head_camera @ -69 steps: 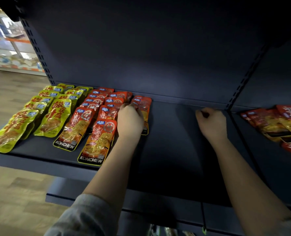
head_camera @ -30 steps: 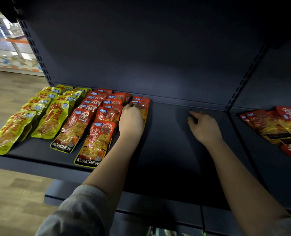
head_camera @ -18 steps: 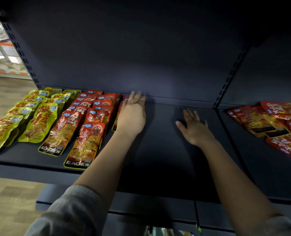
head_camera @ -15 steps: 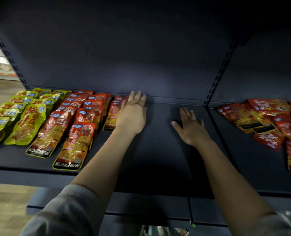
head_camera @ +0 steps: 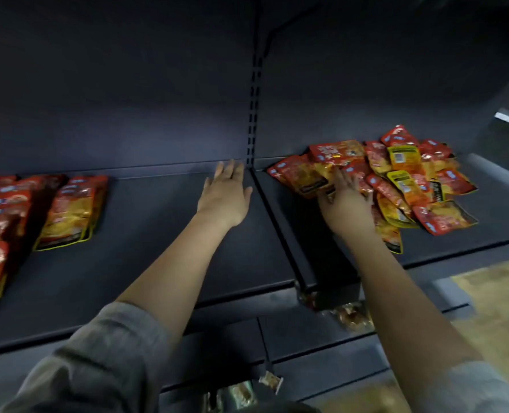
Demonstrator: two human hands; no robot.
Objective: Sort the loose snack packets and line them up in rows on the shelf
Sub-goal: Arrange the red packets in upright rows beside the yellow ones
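Snack packets point(head_camera: 396, 180) remain heaped at right — rows point(head_camera: 65, 210) started at left; right hand point(head_camera: 347, 204) reaches in, fingers spread, left hand point(head_camera: 225, 195) flat, empty.

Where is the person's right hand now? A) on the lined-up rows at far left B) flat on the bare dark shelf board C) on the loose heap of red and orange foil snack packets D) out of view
C: the right hand lies on the left edge of the loose heap of red and orange foil snack packets on the right shelf bay, while the left hand reaches open over the bare dark shelf board.
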